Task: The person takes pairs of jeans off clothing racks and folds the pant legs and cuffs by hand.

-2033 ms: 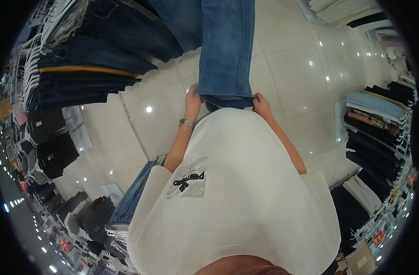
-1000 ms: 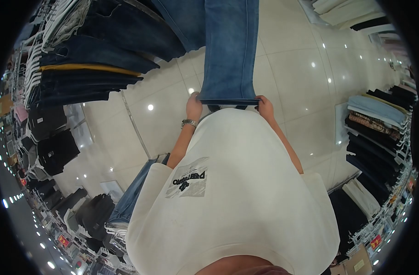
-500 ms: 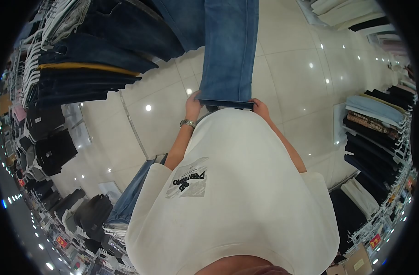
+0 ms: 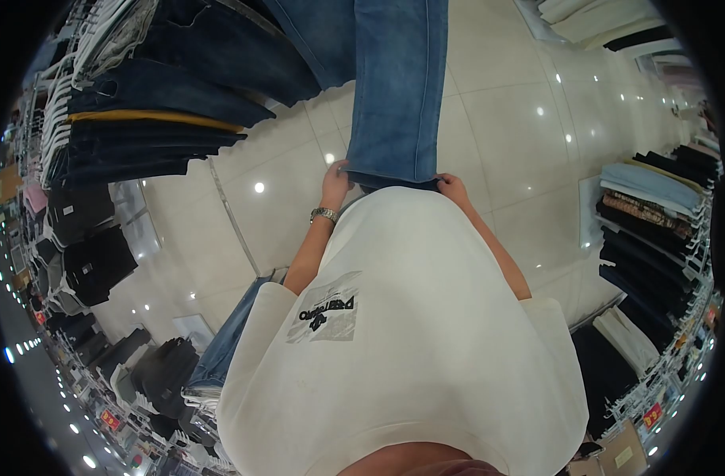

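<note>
Blue jeans stretch down from the top edge of the view, one leg's hem close to the front of my white shirt. My left hand, with a metal watch on its wrist, pinches the hem's left corner. At the right corner my right hand is closed on the same hem. The hem hangs wide between both hands, its lower side dark. The upper part of the jeans lies outside the view.
Dark jeans hang on a rack at the upper left, with a mustard pair among them. Black garments hang lower left. Folded-over trousers hang on a right-hand rack. Pale floor tiles lie between.
The hem was pulled flat into a narrow band; now it sags with its front face lowered. Compared with one second ago, my right hand is slightly lower and nearer my left hand.
</note>
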`<state>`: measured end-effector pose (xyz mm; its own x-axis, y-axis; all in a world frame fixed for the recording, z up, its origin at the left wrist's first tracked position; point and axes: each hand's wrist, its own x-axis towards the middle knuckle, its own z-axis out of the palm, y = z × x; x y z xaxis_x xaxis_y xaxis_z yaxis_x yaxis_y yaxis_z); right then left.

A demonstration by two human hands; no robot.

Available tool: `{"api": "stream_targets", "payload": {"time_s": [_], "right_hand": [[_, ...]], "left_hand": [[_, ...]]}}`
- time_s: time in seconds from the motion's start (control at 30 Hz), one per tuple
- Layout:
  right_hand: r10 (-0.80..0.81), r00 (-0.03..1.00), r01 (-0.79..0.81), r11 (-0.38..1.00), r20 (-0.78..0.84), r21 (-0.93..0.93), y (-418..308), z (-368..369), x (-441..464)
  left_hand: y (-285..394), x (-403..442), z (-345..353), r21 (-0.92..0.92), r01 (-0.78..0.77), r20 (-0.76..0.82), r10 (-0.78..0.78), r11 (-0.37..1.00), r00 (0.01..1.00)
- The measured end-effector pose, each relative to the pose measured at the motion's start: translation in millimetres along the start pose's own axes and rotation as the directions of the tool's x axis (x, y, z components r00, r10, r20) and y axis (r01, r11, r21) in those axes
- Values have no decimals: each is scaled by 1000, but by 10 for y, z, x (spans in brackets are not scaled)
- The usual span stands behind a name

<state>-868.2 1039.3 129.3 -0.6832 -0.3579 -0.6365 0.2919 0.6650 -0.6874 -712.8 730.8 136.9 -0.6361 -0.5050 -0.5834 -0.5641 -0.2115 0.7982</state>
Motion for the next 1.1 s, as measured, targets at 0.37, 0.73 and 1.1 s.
{"api": "stream_targets", "payload": {"time_s": [0.37, 0.73, 1.1], "right_hand": [[-33, 998, 44, 967, 46, -250, 26, 38, -72], [-85, 989, 127, 913, 125, -389, 54, 56, 9], [-111, 976, 189, 861, 189, -472, -71, 14, -20]], "left_hand": [[-23, 3, -33, -4, 44, -5, -44, 999, 999], [-49, 20, -69, -36, 100, -15, -101, 994, 995], [-100, 78, -85, -64, 156, 17, -155, 986, 988]]}}
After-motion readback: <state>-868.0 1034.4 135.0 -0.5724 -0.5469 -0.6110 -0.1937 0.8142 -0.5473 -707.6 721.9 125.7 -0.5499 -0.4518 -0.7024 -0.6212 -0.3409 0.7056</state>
